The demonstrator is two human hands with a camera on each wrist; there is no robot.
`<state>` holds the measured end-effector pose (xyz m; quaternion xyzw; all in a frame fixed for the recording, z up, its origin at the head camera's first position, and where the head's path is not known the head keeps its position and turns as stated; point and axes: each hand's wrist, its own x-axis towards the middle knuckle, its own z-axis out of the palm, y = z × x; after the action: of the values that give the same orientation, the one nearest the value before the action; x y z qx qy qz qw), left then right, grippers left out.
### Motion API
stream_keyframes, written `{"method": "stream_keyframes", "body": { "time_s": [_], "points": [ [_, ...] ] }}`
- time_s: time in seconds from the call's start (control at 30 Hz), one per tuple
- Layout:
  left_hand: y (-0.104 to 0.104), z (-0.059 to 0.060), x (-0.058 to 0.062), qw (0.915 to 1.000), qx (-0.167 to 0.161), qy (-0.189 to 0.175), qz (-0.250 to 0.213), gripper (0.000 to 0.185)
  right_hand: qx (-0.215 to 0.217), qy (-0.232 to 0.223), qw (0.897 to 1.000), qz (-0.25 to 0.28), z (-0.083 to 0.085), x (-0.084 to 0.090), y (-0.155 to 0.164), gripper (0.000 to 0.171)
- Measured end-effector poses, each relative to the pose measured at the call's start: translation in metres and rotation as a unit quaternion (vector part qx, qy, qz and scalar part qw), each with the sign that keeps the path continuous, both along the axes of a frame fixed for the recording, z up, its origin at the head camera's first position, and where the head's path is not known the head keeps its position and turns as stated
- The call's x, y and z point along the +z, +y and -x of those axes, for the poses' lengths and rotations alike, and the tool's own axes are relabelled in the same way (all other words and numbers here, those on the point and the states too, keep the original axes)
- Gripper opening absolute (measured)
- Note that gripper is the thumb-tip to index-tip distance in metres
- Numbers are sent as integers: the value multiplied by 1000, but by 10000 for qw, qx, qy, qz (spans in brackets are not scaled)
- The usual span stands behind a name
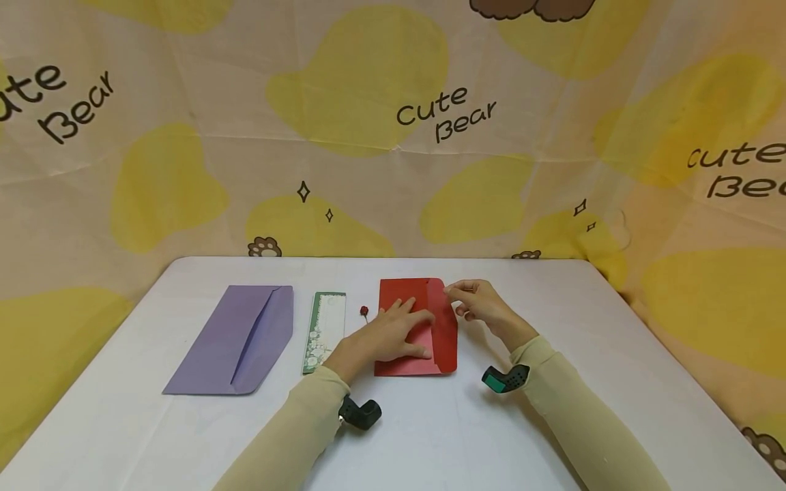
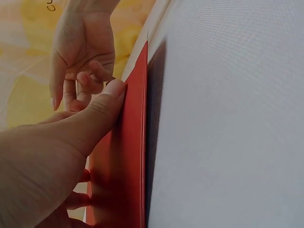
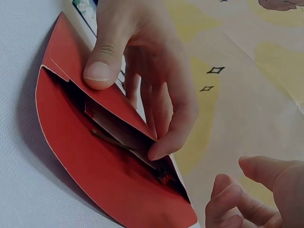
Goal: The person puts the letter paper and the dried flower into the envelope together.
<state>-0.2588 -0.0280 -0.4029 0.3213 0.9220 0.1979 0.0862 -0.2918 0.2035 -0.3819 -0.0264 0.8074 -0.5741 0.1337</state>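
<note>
Left hand (image 1: 393, 334) fingers spread flat on the red envelope (image 1: 445, 348), thumb hooking its mouth open, pinning it to the worktop (image 1: 552, 423). Right hand (image 1: 482, 305) fingers loosely curled by the flap, holding nothing. Right wrist view alone shows a card (image 3: 118, 130) inside. Purple envelope (image 1: 236, 339), bookmark (image 1: 323, 331) and small rose (image 1: 364, 311) lie left.

Staged craft corner: white table (image 1: 552, 409) before cartoon-bear backdrop (image 1: 393, 123).
</note>
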Motion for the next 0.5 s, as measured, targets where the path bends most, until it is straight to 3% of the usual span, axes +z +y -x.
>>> {"method": "stream_keyframes", "body": {
  "time_s": [0.5],
  "points": [
    [3, -3, 0, 9998, 99, 32, 143, 63, 50, -27, 10000, 19, -1, -1, -1, 40]
  ]
}}
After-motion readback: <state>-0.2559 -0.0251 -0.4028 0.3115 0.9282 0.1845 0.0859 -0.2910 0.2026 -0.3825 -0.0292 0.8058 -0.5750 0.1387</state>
